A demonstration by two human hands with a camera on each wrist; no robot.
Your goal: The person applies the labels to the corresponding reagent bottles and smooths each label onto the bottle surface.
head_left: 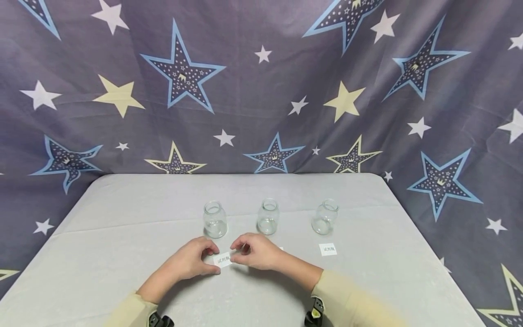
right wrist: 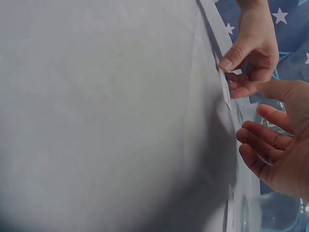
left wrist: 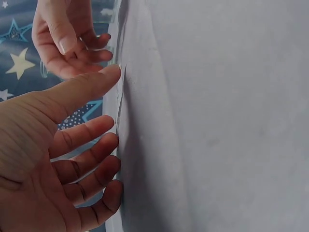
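Frames white rectangular paper label (head_left: pixel 222 259) | at label's left: left hand (head_left: pixel 193 259), digits apart | at label's right: right hand (head_left: pixel 258 252), digits apart | beyond label: clear glass jar (head_left: pixel 215 223)

Left label (head_left: pixel 222 260) before left jar (head_left: pixel 214 223); right label (head_left: pixel 328 249) before right jar (head_left: pixel 324 220).

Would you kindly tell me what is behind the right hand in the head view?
Beyond the right hand stands the middle glass jar; a white sliver, probably a paper card, peeks out. The rest of that sliver, and any writing, is covered.
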